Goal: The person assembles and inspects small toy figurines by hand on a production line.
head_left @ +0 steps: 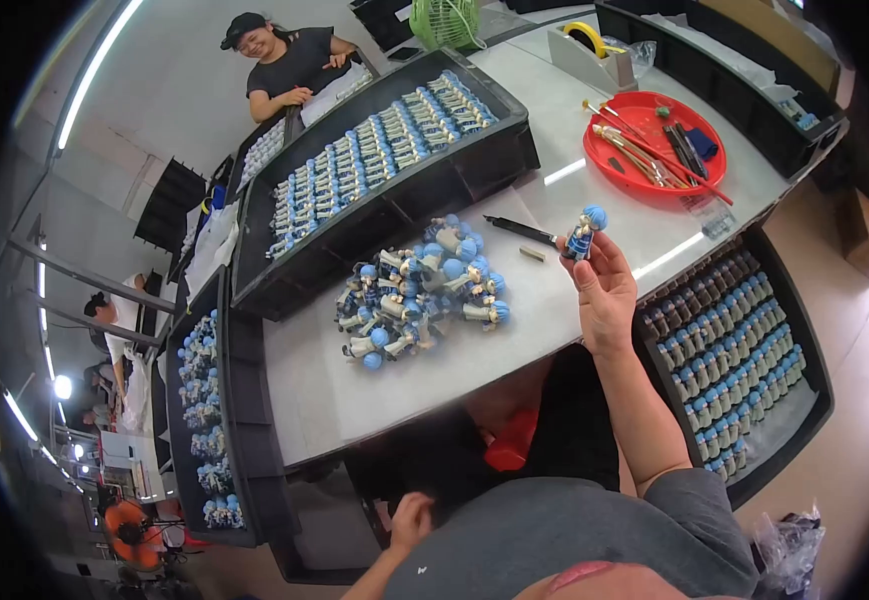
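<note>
- Figurine (584, 232) in the right hand (604, 290): bright blue head, dark blue and pale body.
- Heap of figurines (419, 292) left of it: same blue heads, cream and dark parts.
- Round tray (654, 140) beyond the heap: red.
- Long trays (374, 215): black.
- Worktable (514, 330): pale grey.
- Fan (446, 22): green.

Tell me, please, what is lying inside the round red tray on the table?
The red tray holds several thin brushes with pale and red handles, some dark sticks, and a small dark blue piece. Whatever lies beneath the crossed brushes is covered and cannot be seen.
</note>
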A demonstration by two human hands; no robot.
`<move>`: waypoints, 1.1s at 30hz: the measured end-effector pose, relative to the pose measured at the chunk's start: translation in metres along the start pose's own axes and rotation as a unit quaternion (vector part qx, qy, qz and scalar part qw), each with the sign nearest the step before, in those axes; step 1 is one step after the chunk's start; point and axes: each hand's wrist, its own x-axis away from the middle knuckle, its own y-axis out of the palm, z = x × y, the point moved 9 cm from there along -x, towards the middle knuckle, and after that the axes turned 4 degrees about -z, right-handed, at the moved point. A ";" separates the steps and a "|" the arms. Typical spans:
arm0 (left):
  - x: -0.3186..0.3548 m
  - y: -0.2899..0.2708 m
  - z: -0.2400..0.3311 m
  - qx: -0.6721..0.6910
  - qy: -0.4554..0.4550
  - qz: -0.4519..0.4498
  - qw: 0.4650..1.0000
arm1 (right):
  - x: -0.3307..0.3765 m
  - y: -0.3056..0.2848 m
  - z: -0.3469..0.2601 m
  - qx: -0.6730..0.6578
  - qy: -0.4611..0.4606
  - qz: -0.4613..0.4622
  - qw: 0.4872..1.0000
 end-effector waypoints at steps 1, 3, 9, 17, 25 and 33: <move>-0.012 -0.012 -0.014 -0.005 0.003 0.002 1.000 | -0.002 0.003 0.003 -0.019 -0.003 0.008 1.000; -0.005 -0.013 -0.001 -0.018 -0.011 -0.020 1.000 | -0.006 0.004 0.002 -0.036 -0.002 0.011 0.999; 0.036 -0.004 -0.047 -0.057 -0.056 -0.085 0.993 | -0.009 0.016 -0.003 -0.134 0.052 0.009 0.990; 0.053 0.008 -0.092 -0.085 -0.096 -0.199 0.972 | -0.016 0.013 -0.003 -0.077 0.037 0.016 0.996; 0.034 0.017 -0.121 -0.113 -0.113 -0.279 0.947 | -0.037 0.026 0.000 -0.017 0.009 -0.007 1.000; 0.016 0.055 -0.144 -0.094 -0.130 -0.331 0.930 | -0.077 0.096 -0.021 0.195 -0.179 -0.023 0.964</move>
